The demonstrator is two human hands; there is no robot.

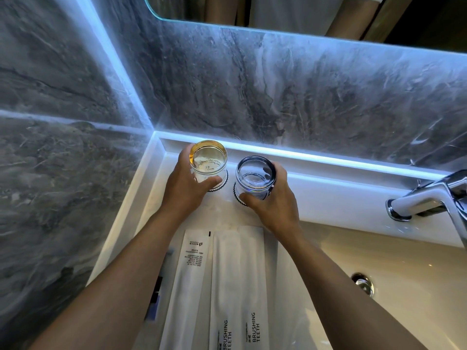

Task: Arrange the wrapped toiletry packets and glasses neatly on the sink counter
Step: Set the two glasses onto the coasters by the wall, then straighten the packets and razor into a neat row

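Two glasses stand near the back left corner of the white sink counter (328, 198), each on a round paper coaster with a dark scalloped edge. My left hand (187, 183) grips the amber-rimmed glass (208, 160). My right hand (273, 200) grips the bluish glass (255, 174) just to its right. In front of them lie white wrapped toothbrush packets side by side: one with small print (194, 269), and two marked "BRUSHING TEETH" (240, 281). A further packet with dark and blue markings (155, 296) peeks out under my left forearm.
A chrome tap (427, 198) juts in from the right over the basin, whose drain (364, 284) shows at lower right. Grey marble walls close in at the left and back, with a lit strip along the counter ledge. A mirror edge (227, 21) hangs above.
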